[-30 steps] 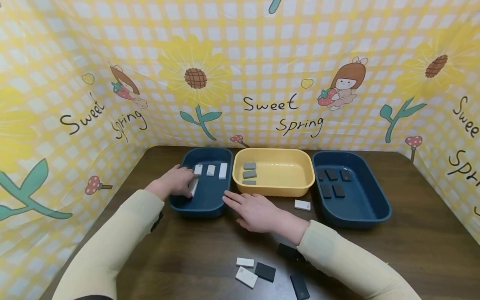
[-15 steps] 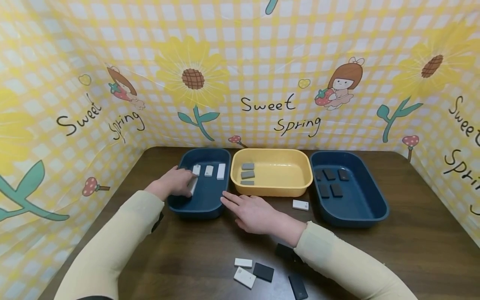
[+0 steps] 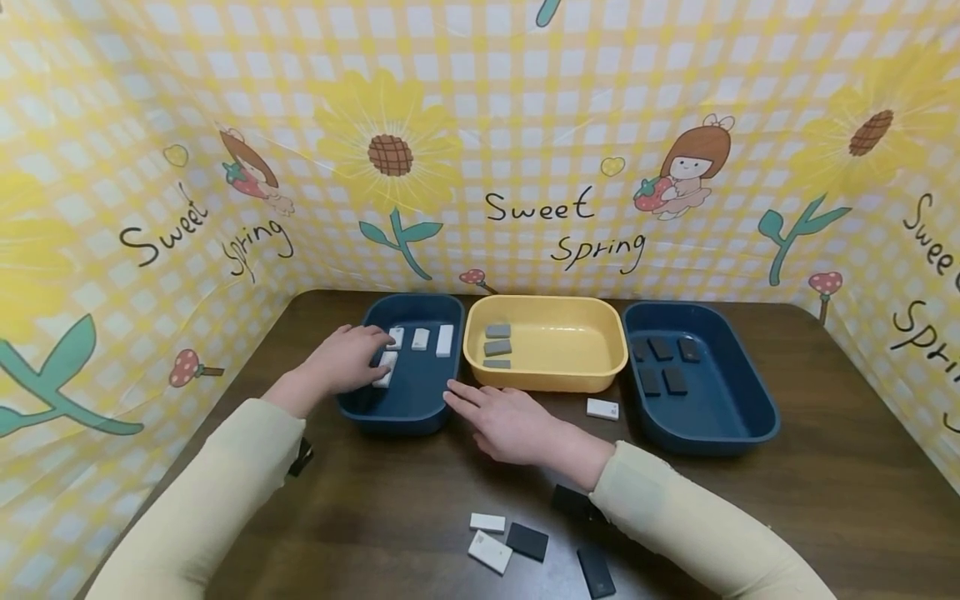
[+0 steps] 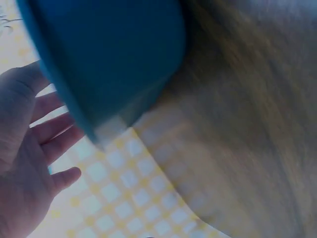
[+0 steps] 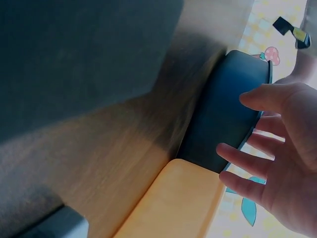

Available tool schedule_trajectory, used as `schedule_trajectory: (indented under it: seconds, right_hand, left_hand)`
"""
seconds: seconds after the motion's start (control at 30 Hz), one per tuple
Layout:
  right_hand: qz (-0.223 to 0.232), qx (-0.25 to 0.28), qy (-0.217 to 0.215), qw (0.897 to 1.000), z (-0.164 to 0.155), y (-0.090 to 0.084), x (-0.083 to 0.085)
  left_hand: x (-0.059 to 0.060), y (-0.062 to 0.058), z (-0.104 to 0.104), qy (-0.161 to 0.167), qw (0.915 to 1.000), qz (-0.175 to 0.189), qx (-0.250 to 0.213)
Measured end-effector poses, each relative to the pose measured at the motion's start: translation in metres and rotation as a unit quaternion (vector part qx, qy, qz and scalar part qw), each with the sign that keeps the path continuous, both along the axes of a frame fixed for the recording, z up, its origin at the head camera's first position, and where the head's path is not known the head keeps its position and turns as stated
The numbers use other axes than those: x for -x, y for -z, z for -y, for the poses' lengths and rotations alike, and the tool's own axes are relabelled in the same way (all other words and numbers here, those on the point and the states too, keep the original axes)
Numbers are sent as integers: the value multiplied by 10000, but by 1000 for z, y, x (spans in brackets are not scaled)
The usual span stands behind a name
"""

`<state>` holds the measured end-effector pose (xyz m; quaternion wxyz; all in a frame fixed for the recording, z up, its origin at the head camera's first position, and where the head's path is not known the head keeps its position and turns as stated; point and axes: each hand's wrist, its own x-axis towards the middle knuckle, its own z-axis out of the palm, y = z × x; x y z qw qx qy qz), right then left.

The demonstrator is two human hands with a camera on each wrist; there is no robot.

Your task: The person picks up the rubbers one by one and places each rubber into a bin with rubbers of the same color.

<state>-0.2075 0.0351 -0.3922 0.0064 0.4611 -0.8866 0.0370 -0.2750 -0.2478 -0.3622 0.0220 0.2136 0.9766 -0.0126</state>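
The left hand point(image 3: 347, 358) reaches over the left rim of the left blue tray point(image 3: 390, 412), fingers relaxed and touching a white block point(image 3: 386, 369) that lies on the tray floor; it rests on the block and does not grasp it. Three more white blocks point(image 3: 420, 338) sit in a row along the tray's far end, with bare floor at the near end. The right hand point(image 3: 510, 421) lies flat and released on the table point(image 3: 825, 492), just beside the near rims of the left blue tray and the yellow tray point(image 3: 555, 379). A lone white block point(image 3: 603, 408) sits between the yellow tray and the right blue tray point(image 3: 720, 433). Loose white and dark blocks point(image 3: 510, 542) lie near the table's front edge, with open tabletop to their right.
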Motion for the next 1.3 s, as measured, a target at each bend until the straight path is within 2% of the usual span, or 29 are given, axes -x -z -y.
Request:
schedule_trajectory:
  seconds: [0.13,0.3,0.4,0.5,0.6,0.8,0.9,1.13,1.3]
  right_hand:
    - [158,132,75,9998,-8,-1,0]
    - [7,422,178,9989,-27,-5,-3]
    - [-75,585,256,9979,-44,-11,-7]
    - [-153,622,389,9972,-61,-14,-12]
    - [-305,530,467,9970,-76,-16,-17]
    - [-483,468,452,9967,-96,-14,-30]
    - [-442,456,460,9969,-105,-13,-35]
    - [-613,385,466,9963,-122,-11,-46]
    - [-572,445,624,9954,-135,-10,-52]
  left_hand:
    - [-20,-8,-8,247,9967,-758,-129]
    - [-49,-11,-22,558,9809,-1751,-638]
    - [-68,-11,-34,812,9694,-2085,-1011]
    - [-84,-9,-50,1216,9605,-2179,-1231]
    - [-97,-4,-66,1608,9581,-1953,-1341]
    - [-114,9,-96,2160,9657,-903,-1127]
    - [-118,16,-108,2413,9650,-509,-897]
    - [-124,33,-125,2684,9619,278,-435]
    - [-126,41,-129,2761,9598,458,-237]
